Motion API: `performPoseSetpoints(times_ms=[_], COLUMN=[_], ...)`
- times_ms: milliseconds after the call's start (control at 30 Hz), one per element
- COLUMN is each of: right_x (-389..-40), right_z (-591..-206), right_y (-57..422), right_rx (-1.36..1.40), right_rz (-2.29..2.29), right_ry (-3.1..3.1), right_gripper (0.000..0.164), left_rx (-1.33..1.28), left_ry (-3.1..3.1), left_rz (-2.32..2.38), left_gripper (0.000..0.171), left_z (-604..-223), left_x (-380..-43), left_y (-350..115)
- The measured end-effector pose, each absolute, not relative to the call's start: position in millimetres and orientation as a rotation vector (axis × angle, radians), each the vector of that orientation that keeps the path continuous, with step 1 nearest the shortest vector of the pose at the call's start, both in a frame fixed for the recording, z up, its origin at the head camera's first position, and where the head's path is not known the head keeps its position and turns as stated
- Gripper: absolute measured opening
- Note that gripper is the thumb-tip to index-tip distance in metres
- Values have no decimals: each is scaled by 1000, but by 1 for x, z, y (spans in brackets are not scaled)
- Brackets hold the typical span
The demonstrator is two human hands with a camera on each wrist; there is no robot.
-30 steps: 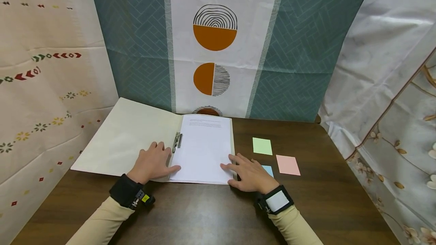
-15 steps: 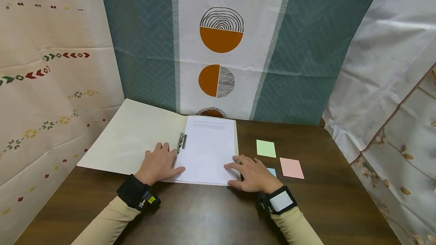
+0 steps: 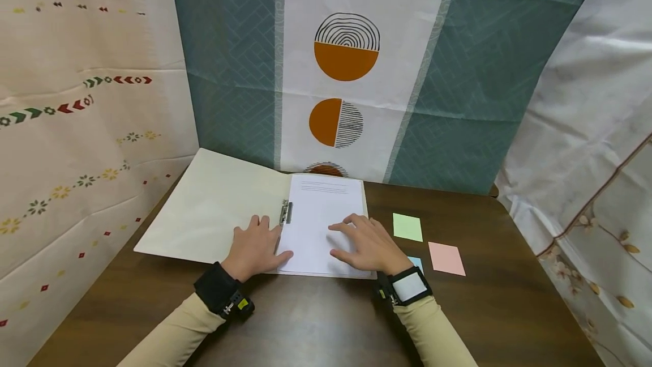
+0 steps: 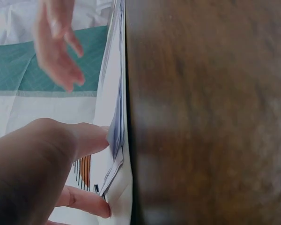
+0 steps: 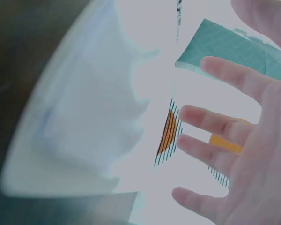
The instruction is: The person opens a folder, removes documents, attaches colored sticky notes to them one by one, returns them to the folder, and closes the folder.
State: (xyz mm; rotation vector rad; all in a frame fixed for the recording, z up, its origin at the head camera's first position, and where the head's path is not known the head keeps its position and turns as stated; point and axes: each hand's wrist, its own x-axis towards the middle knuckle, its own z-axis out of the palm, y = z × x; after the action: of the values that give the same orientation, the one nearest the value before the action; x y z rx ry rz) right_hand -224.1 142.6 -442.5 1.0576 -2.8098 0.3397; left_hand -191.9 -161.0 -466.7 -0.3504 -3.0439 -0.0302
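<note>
An open white folder point(image 3: 214, 208) lies on the table, its cover spread to the left. A metal clip point(image 3: 286, 212) at its spine holds white paper sheets point(image 3: 318, 237) with a few printed lines near the top. My left hand point(image 3: 254, 247) rests across the spine below the clip; its thumb presses the lower left of the sheets, and the left wrist view shows the stacked sheet edges under that thumb. My right hand point(image 3: 368, 241) hovers over the right part of the paper, fingers spread and holding nothing. In the right wrist view its fingers point(image 5: 215, 119) are apart from the page.
To the right of the folder lie a green sticky note point(image 3: 407, 227), a pink sticky note point(image 3: 446, 258) and a blue one point(image 3: 415, 263) partly hidden by my right hand. Patterned cloth point(image 3: 458, 106) hangs behind the brown table point(image 3: 316, 321).
My right hand has lifted off the right edge of the folder and moved left over the paper. The left hand stays in place on the folder. The head view has turned slightly left.
</note>
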Motion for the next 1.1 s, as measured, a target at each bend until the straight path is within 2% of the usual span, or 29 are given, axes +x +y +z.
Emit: performPoseSetpoints(times_ms=[1100], right_x=[-270], right_z=[-419], right_y=[28], right_rx=[1180], right_rz=[402], right_ry=[-2837], right_gripper=[45], left_rx=[-305], left_ry=[-3000], left_rz=[-79], left_gripper=[73], left_z=[-468], left_x=[-191], left_y=[-160])
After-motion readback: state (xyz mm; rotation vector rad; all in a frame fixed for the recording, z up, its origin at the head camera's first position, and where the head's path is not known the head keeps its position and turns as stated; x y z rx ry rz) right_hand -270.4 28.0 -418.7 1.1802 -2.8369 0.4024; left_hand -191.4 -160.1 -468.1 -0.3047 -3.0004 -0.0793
